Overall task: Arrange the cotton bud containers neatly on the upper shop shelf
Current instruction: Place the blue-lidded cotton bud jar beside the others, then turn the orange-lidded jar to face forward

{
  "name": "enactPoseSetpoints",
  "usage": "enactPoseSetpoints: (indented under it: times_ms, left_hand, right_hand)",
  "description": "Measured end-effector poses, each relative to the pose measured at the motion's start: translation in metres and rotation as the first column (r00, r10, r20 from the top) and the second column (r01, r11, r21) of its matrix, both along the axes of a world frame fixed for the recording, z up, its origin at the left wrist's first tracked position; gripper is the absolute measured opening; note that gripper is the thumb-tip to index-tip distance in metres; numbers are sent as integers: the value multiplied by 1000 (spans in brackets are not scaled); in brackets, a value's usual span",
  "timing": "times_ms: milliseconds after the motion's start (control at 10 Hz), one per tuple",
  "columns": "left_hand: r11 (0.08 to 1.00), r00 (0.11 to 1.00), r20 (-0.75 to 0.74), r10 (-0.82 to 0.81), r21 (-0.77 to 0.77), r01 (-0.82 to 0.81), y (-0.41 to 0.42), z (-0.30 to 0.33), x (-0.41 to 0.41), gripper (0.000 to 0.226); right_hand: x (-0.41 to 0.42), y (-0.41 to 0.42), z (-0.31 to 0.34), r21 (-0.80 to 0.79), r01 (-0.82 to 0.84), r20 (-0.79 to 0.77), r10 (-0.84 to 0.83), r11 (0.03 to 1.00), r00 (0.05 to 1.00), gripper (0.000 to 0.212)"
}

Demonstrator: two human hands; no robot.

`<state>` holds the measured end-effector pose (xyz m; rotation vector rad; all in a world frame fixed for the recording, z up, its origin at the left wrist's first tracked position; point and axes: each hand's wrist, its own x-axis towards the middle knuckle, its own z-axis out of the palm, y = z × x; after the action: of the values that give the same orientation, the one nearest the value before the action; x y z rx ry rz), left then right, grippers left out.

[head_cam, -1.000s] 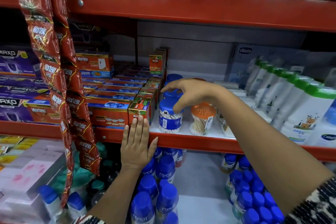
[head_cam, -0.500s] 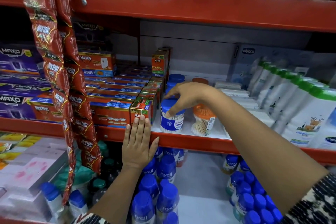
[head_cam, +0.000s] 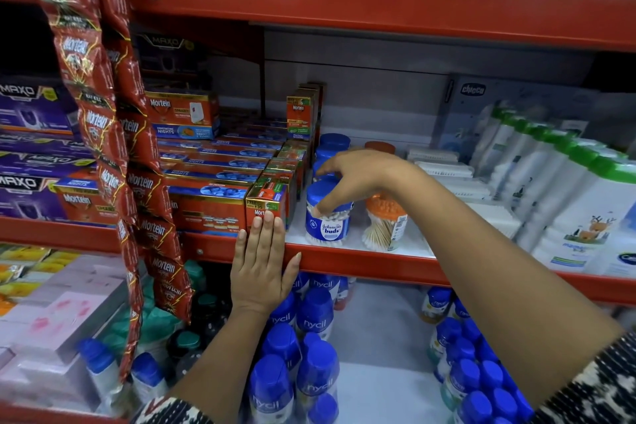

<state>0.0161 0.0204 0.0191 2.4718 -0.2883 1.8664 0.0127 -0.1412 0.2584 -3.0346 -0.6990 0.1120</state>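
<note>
A clear cotton bud jar with a blue lid [head_cam: 327,224] stands at the front of the red shelf [head_cam: 361,263]. My right hand [head_cam: 358,179] curves over its lid, thumb and fingertips touching the top rim. More blue-lidded jars [head_cam: 333,143] line up behind it, partly hidden by my hand. Next to it on the right stands an orange-lidded jar [head_cam: 383,225] of wooden-stick buds, with another orange lid [head_cam: 379,147] further back. My left hand [head_cam: 262,267] lies flat, fingers together, against the shelf's front edge and the bottom of a Mortein box [head_cam: 266,201].
Stacked Mortein boxes [head_cam: 210,182] fill the shelf left of the jars. White bottles with green caps [head_cam: 568,196] and flat white packs [head_cam: 447,172] sit to the right. Mortein sachet strips [head_cam: 89,107] hang at left. Blue-capped Nycil bottles [head_cam: 315,317] crowd the shelf below.
My right hand has dropped lower onto the front blue-lidded jar, and the jar now faces forward with its label showing. My left hand has stayed pressed on the shelf edge.
</note>
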Motion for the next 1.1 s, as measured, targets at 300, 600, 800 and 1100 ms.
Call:
enactPoseSetpoints:
  times_ms: [300, 600, 800, 1100]
  left_hand:
    - [1000, 1000, 12, 2, 4, -2, 0, -1, 0, 64]
    - [1000, 1000, 2, -2, 4, 2, 0, -2, 0, 64]
    - [1000, 1000, 15, 8, 8, -8, 0, -1, 1, 64]
    - [1000, 1000, 1, 4, -1, -4, 0, -2, 1, 64]
  right_hand:
    - [-4, 5, -3, 12, 6, 23, -7, 1000, 1000, 63]
    - [-9, -6, -2, 44, 6, 41, -8, 999, 999, 78]
    - [-16, -49, 17, -39, 68, -88, -72, 997, 994, 67]
    - [-12, -65, 5, -140, 74, -154, -96, 987, 983, 74]
